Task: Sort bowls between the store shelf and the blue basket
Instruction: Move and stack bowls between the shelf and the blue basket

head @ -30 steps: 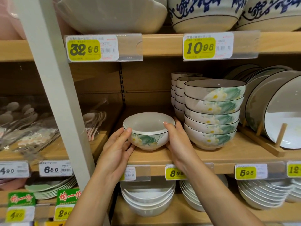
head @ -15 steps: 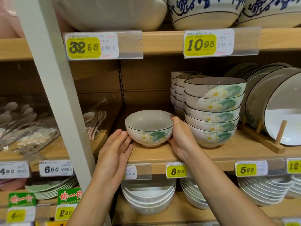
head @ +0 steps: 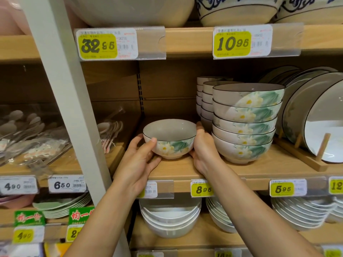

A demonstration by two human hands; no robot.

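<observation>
A white bowl (head: 169, 132) with a dark rim and a green and yellow flower print stands on the wooden store shelf (head: 185, 172), left of a stack of matching bowls (head: 245, 125). My left hand (head: 137, 164) holds the bowl's left side, its thumb pressed on the front wall. On the other side, my right hand (head: 204, 151) cups the bowl, fingers reaching behind it. The blue basket is out of sight.
Rimmed plates (head: 315, 117) lean in a wooden rack at the right. A white upright post (head: 61, 89) stands left of the bowl, with bagged spoons (head: 27, 136) beyond it. White bowls (head: 169, 219) and plates fill the shelf below; large bowls sit above.
My left hand, off the bowl half a second ago, has come up and taken its left side. The bowl has shifted slightly deeper onto the shelf.
</observation>
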